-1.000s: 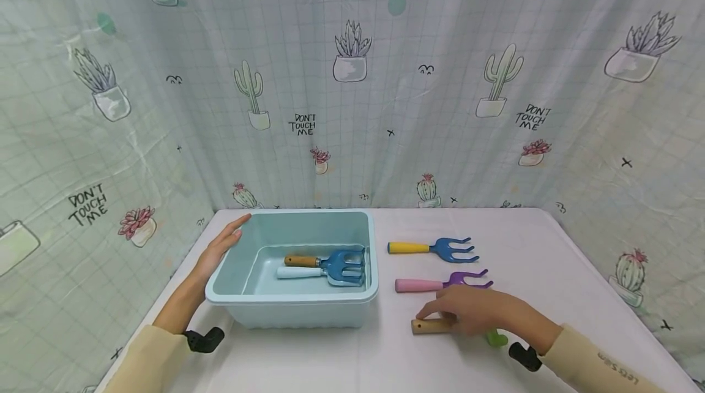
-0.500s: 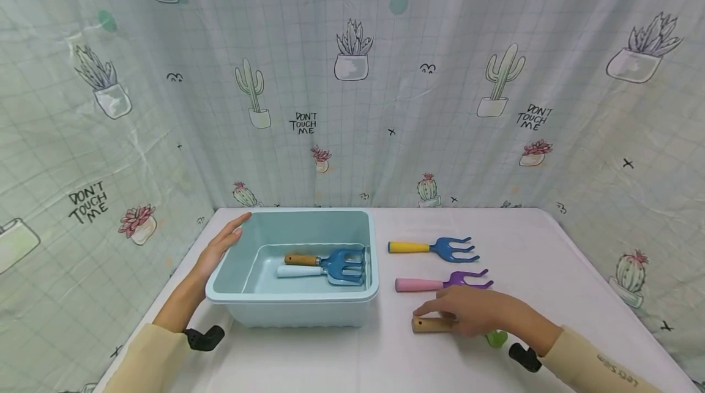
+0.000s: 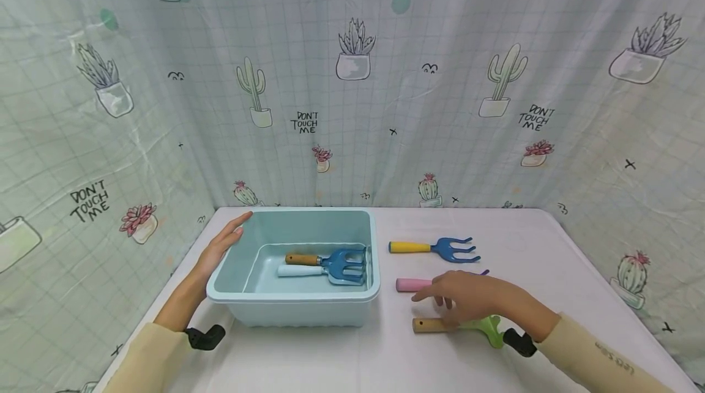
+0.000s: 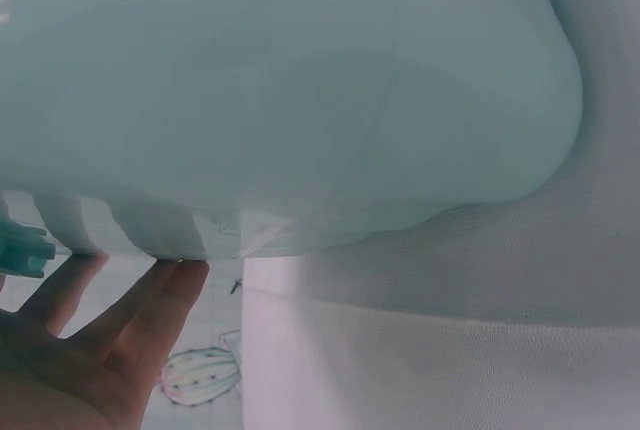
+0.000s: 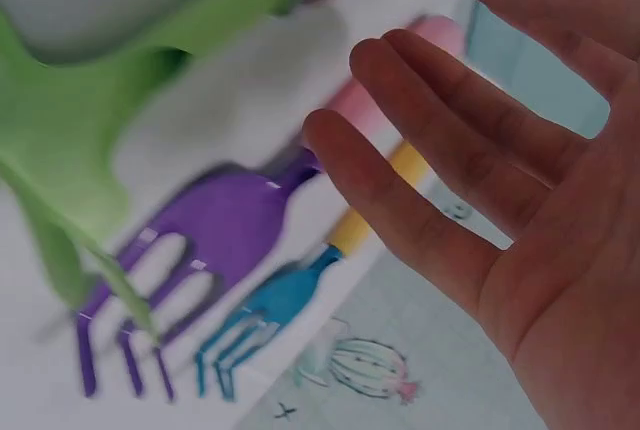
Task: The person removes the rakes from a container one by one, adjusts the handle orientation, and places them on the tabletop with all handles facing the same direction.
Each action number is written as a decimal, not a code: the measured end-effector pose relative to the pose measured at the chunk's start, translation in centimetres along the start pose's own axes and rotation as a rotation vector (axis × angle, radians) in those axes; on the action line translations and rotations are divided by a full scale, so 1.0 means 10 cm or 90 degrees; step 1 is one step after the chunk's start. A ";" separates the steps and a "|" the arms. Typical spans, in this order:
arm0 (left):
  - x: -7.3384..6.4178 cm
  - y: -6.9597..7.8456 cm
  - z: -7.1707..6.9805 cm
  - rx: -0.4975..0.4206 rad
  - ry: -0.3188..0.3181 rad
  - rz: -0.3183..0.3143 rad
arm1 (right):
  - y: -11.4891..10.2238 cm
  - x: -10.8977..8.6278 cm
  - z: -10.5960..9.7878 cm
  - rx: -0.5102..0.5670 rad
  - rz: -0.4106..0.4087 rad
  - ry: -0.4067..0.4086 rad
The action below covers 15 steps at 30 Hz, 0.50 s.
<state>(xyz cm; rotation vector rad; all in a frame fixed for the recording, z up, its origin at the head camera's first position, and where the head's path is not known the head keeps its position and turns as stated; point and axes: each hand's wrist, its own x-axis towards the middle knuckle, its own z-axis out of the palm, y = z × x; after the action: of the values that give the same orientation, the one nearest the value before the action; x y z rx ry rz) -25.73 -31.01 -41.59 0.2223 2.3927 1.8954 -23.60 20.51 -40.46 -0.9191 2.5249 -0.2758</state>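
My left hand (image 3: 212, 256) rests against the left side of a pale blue plastic tub (image 3: 292, 313), its straight fingers touching the outer wall in the left wrist view. Over the table my right hand (image 3: 468, 295) hovers with relaxed fingers, holding nothing. Just below it lies a green hand fork (image 3: 490, 327) with a wooden handle. Partly hidden behind that hand is a purple hand fork (image 5: 215, 220) with a pink handle. Farther back lies a blue hand fork (image 3: 448, 250) with a yellow handle.
Inside the tub lie two blue hand forks, one with a wooden handle (image 3: 301, 259) and one with a pale blue handle (image 3: 300, 270). A white cloth covers the table (image 3: 308, 362). A cactus-print curtain (image 3: 385, 99) hangs behind and at both sides.
My right hand has lifted off the green hand fork and moved slightly away from me, toward the purple one. The green fork stays on the table. My left hand has not moved.
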 end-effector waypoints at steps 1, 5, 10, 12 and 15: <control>0.00 0.00 0.00 -0.003 -0.001 0.000 | -0.01 0.00 -0.04 0.003 -0.011 0.004; 0.00 -0.01 -0.01 -0.010 -0.005 0.002 | -0.04 0.01 -0.19 -0.010 -0.048 0.038; 0.00 0.00 -0.01 0.001 0.002 -0.001 | -0.09 0.04 -0.39 -0.026 -0.087 0.087; 0.00 0.00 -0.01 0.010 0.004 -0.004 | -0.12 0.05 -0.45 -0.028 -0.092 0.098; 0.01 0.01 -0.01 0.018 0.006 -0.008 | -0.16 0.06 -0.54 -0.040 -0.104 0.113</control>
<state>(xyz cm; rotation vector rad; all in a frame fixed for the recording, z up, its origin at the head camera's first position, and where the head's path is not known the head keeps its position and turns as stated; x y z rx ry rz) -25.88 -31.08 -41.47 0.2005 2.4231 1.8622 -25.65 19.04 -35.32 -1.1753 2.6362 -0.3434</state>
